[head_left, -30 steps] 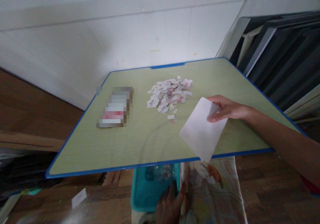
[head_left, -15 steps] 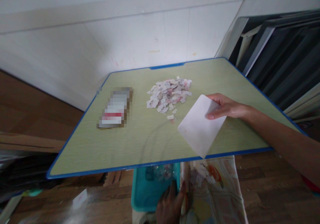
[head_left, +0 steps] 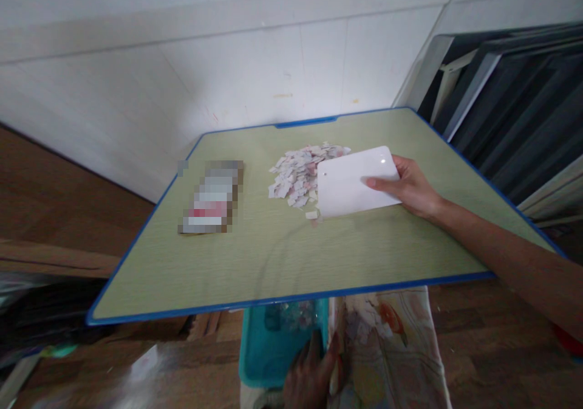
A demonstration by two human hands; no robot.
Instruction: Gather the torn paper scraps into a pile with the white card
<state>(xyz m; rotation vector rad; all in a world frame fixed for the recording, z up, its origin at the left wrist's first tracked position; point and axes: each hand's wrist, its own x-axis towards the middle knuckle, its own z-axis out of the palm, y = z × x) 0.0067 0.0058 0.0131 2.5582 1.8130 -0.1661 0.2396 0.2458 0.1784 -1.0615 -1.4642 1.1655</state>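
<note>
My right hand (head_left: 414, 187) is closed on a flat white plastic plate (head_left: 348, 184) with rounded corners and a small hole, thumb on top and fingers behind. The plate is tilted over the right side of a heap of torn paper scraps (head_left: 296, 175) and hides part of it. Below the table's near edge, my left hand (head_left: 310, 372) is dim. It grips the right rim of a teal tray (head_left: 259, 363), with its fingers over the inside. Clear and pale bits lie in this tray.
The green table (head_left: 218, 275) has a blue edge. A blurred-out packet (head_left: 212, 196) lies on its left. Patterned cloth (head_left: 401, 366) with more paper scraps (head_left: 364, 324) is below the near edge. Dark panels (head_left: 510, 93) lean at right; a white wall (head_left: 255, 75) stands behind.
My right hand has raised the white plate and turned it to nearly level, moving it up and left over the heap's right side. My left hand has stayed in place.
</note>
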